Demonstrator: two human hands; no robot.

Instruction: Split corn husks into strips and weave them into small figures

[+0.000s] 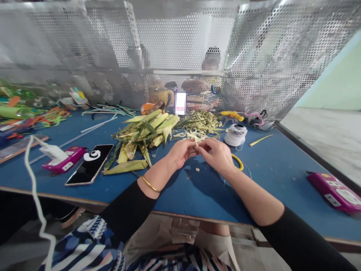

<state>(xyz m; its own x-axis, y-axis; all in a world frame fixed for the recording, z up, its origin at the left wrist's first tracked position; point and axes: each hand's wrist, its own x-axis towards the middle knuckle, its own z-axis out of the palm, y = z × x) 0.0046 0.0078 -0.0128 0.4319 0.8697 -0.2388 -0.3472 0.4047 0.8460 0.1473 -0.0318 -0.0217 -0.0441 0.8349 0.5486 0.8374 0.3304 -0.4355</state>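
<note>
My left hand [180,153] and my right hand [216,154] meet over the middle of the blue table, fingertips pinched together. Between them is a small pale piece of corn husk [196,137] with spread, frayed ends; the fingers hide its lower part. Beyond my left hand lies a heap of green-yellow corn husks [153,126], with one long husk [125,167] in front. Thin husk strips [203,122] are piled behind both hands. A spool of white string [235,135] stands right of my right hand, and a yellow ring-shaped handle [237,162] shows beside that wrist.
A black phone [90,165] and a magenta box with a white plug [66,160] lie to the left, with a white cable hanging over the edge. Another magenta box [334,191] sits at right. Behind is a perforated metal screen [183,34]; a yellow tool [232,114] lies near it.
</note>
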